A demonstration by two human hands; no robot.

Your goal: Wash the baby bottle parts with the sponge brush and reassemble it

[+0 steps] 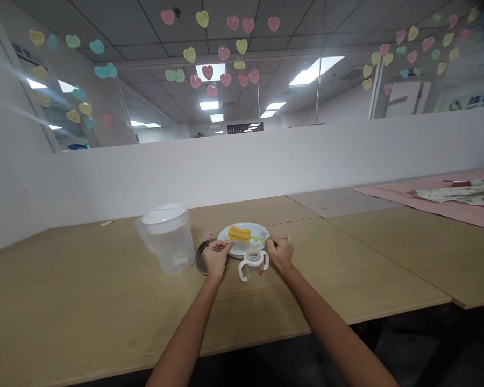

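My right hand [280, 251] is closed in a fist around one end of a thin green stick [258, 238], which points left over the plate. My left hand [216, 259] pinches its fingertips together at the plate's left rim; what lies between them is too small to make out. A white plate [223, 232] carries a yellow sponge [239, 234] and a small white piece [256, 243] whose kind I cannot tell. In front of the plate, between my hands, a clear baby cup [255, 271] with two white handles stands upright and lidless.
Left of my left hand stands a clear plastic pitcher [173, 247] with a white lid. A round metal dish [200, 259] lies partly behind my left hand. At the far right, a pink cloth [391, 190] covers the table [125, 317]. A low white wall [226, 166] borders the back.
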